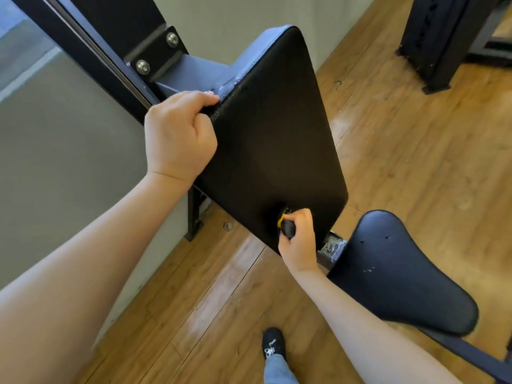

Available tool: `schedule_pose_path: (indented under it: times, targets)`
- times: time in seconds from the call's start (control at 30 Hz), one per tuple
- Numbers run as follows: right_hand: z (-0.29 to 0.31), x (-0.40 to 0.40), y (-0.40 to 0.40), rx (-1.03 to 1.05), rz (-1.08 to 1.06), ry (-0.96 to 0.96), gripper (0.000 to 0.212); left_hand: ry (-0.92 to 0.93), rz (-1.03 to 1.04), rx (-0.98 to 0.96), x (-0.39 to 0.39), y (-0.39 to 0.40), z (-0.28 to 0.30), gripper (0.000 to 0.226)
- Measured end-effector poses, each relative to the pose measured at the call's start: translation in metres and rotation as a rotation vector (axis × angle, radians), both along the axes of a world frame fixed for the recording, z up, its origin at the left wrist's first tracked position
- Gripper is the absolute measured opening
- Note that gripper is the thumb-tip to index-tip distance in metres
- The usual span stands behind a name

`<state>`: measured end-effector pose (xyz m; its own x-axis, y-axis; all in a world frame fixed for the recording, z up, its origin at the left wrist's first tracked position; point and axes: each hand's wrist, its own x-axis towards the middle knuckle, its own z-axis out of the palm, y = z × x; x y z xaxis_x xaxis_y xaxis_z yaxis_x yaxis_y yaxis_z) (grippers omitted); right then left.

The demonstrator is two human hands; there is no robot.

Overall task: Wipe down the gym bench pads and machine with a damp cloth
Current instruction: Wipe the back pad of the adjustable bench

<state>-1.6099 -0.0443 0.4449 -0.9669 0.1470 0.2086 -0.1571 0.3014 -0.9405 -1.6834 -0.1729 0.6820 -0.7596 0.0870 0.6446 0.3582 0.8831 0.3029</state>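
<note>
A black back pad (274,128) stands tilted on a black machine frame (155,54). My left hand (180,137) grips the pad's left edge, fingers curled over it. Near the pad's lower end, my right hand (297,239) holds a small dark bundle with a yellow edge, seemingly the cloth (285,224), pressed against the pad. A black seat pad (399,270) lies lower right, apart from both hands.
Wooden floor (415,162) surrounds the machine. A grey wall (69,151) runs along the left. Another black machine base (443,42) stands at the upper right. My shoe (273,345) is on the floor below the pad.
</note>
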Motion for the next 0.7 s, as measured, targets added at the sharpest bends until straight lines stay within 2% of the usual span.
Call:
schedule_pose_path:
  times: [0.07, 0.17, 0.37, 0.47, 0.63, 0.7]
  targets:
    - [-0.012, 0.008, 0.001, -0.016, -0.042, -0.14, 0.032, 0.004, -0.001, -0.009, 0.0, -0.002, -0.001, 0.043]
    - [-0.018, 0.008, -0.002, -0.025, -0.083, -0.189, 0.033, 0.032, -0.005, -0.029, -0.001, -0.002, -0.001, 0.042]
    - [-0.044, 0.014, 0.003, -0.009, -0.243, -0.484, 0.022, 0.084, 0.004, -0.08, 0.0, -0.002, -0.004, 0.041]
    - [-0.059, 0.012, 0.0, -0.002, -0.304, -0.561, 0.014, 0.079, -0.009, -0.12, 0.001, 0.0, -0.004, 0.037]
    - [-0.076, 0.002, 0.009, -0.276, -0.401, -0.719, 0.009, 0.067, -0.012, -0.167, 0.002, -0.001, -0.002, 0.03]
    - [-0.086, -0.001, 0.015, -0.288, -0.409, -0.764, 0.011, 0.072, -0.011, -0.165, 0.002, 0.0, -0.003, 0.03]
